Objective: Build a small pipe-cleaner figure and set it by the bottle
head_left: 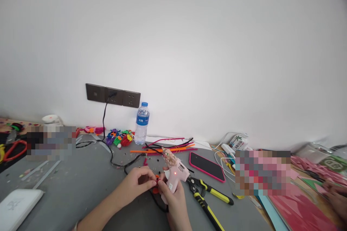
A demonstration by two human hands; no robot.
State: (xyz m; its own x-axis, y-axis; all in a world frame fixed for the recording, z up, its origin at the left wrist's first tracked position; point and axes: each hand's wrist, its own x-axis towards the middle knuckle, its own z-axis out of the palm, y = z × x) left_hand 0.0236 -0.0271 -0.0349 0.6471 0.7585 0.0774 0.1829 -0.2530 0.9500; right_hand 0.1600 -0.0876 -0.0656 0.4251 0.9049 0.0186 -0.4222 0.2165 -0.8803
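My right hand [173, 196] is wrapped round the handle of a pale pink hot glue gun [176, 173], its nozzle tilted up and away, with a small red light lit on its side. Between the fingertips of both hands is a small orange craft piece [155, 190], mostly hidden by the fingers. My left hand [141, 180] pinches this piece from the left with thumb and forefinger. Just behind the glue gun lie orange, red and black pipe cleaners [168, 149]. Yellow-and-black pliers [204, 195] rest to the right of my right hand.
A water bottle [142, 124] stands by the wall beside several colourful pipe-cleaner figures [119, 138]. A black cord [103, 119] runs from the wall socket [113, 95]. A phone [206, 166] lies at right, a white box [18, 207] at left. Another person's hand [336, 196] is far right.
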